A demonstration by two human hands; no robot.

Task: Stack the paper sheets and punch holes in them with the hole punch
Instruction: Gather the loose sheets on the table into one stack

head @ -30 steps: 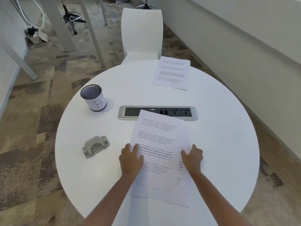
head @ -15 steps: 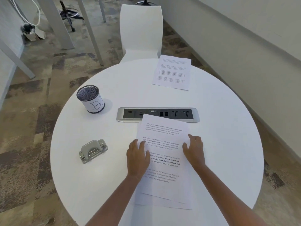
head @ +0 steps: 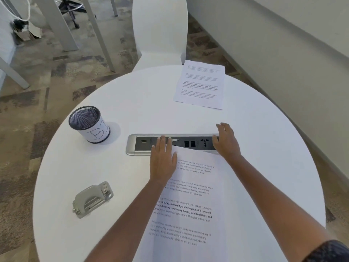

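Our left hand [head: 163, 159] and right hand [head: 225, 141], open and flat, gripped nothing, pressing the thin, floppy printed sheets' [head: 190, 201] far corners; we judged edges the best hold.

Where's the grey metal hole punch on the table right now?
In the head view, the grey metal hole punch lies untouched on the round white table's near-left part, left of the left forearm and nearer than the mesh pen cup.

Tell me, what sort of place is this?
Probably an office or meeting room. The round white table has a built-in power and data socket strip, a white chair is pulled up to it, and patterned carpet tiles cover the floor.
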